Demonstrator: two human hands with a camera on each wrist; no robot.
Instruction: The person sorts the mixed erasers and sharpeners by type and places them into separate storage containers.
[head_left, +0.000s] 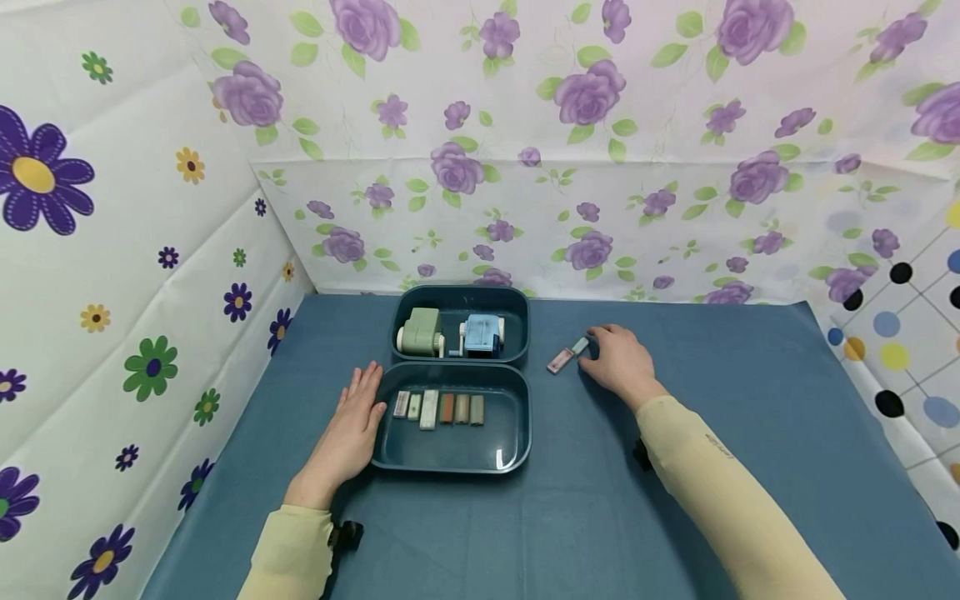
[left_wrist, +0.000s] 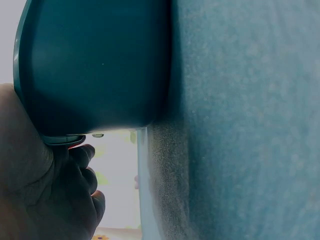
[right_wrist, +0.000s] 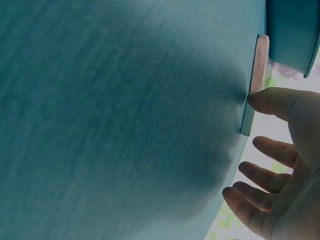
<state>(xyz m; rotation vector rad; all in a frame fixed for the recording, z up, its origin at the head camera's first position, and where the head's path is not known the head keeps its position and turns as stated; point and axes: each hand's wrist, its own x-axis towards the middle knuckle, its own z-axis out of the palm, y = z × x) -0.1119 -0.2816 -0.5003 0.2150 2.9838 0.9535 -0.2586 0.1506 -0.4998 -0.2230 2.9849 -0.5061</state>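
Observation:
My left hand (head_left: 347, 433) rests against the left side of the front dark teal tray (head_left: 453, 450), fingers extended along its rim. In that tray lies a row of several small erasers, among them a white one (head_left: 429, 410) and a reddish-brown one (head_left: 447, 409). To the right of the trays, a pink eraser (head_left: 559, 361) and a pale green eraser (head_left: 581, 345) lie end to end on the blue cloth. My right hand (head_left: 621, 363) is beside the green one. In the right wrist view its thumb (right_wrist: 272, 101) overlaps the green eraser (right_wrist: 247, 120), the other fingers spread apart.
Behind the front tray stands a second teal tray (head_left: 517, 321), holding a green crank pencil sharpener (head_left: 422, 331) and a blue one (head_left: 480, 335). Flowered sheeting (head_left: 525, 200) rises at the back of the table, with more on both sides.

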